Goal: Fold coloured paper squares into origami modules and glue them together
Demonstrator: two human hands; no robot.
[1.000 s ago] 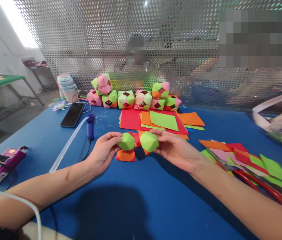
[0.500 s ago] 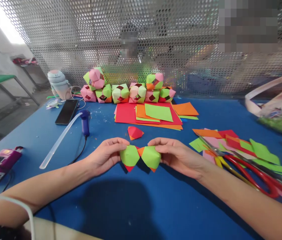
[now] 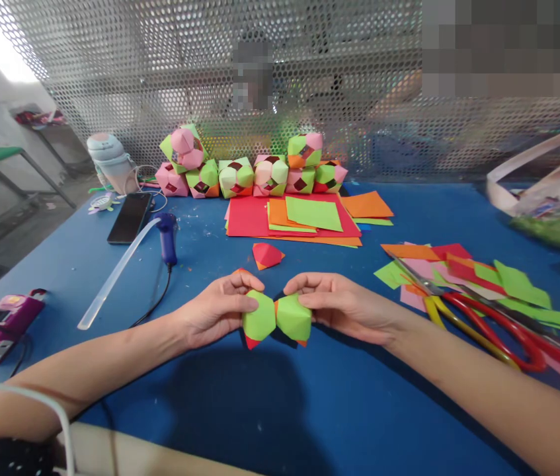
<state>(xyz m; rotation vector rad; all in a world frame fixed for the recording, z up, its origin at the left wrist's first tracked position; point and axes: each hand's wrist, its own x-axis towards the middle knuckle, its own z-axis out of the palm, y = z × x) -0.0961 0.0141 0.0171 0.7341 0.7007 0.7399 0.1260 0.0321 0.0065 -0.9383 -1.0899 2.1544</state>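
Observation:
My left hand pinches a folded paper piece, lime green with a red tip below. Between the fingers of my right hand is a second folded paper piece, lime green with orange edges. The two pieces meet at their inner corners over the blue table; whether they are joined there I cannot tell. Just beyond my hands lies a small red and orange folded piece.
Behind lie stacked paper sheets and a row of folded paper balls. Scissors rest on paper scraps at right. A blue glue gun with a glue stick, a phone and a purple power strip are at left.
The two green pieces have come closer together and tilted, so their inner corners now meet. My left fingers have shifted further over the left piece. The view has moved slightly.

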